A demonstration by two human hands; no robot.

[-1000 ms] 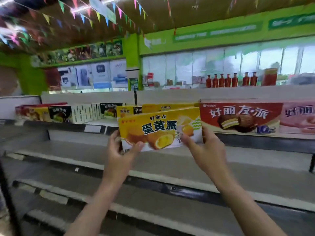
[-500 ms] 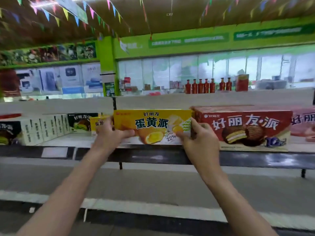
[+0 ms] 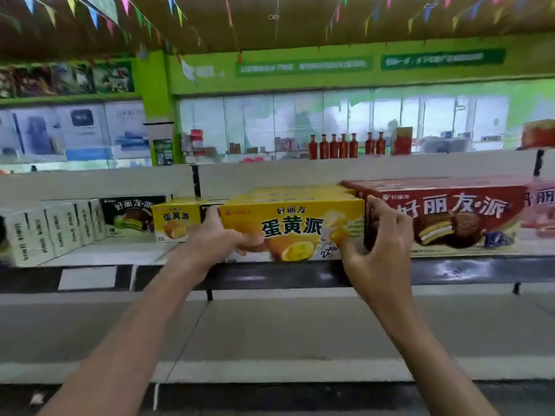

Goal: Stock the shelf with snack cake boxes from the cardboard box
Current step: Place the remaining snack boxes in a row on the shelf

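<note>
**Yellow box going onto the top shelf**

At nine o'clock on the white metal shelf (image 3: 114, 250) stand white upright cartons (image 3: 54, 229), then a black-and-green cake box (image 3: 132, 216) and a small yellow egg-yolk pie box (image 3: 175, 219). Just right of that, the left hand (image 3: 223, 238) grips the left end of the large yellow cardboard snack cake box (image 3: 292, 225), fingers curled around its side edge and thumb across the front face. The box stands upright at twelve o'clock, its lower edge at the shelf's front lip, with matching yellow boxes (image 3: 300, 192) lined up directly behind it. At its right end the right hand (image 3: 378, 244) has its thumb pressed on the lower front corner and its fingers loosely spread, reaching along the narrow gap to the long red chocolate pie box (image 3: 444, 219) at two o'clock. A pink box (image 3: 540, 211) sits at three o'clock. The cardboard supply box is out of view.

The step in hand looks like seating this box in its row. The next move likely calls for pushing it squarely back, flush against the yellow boxes, then letting go without nudging the red neighbour.
</note>
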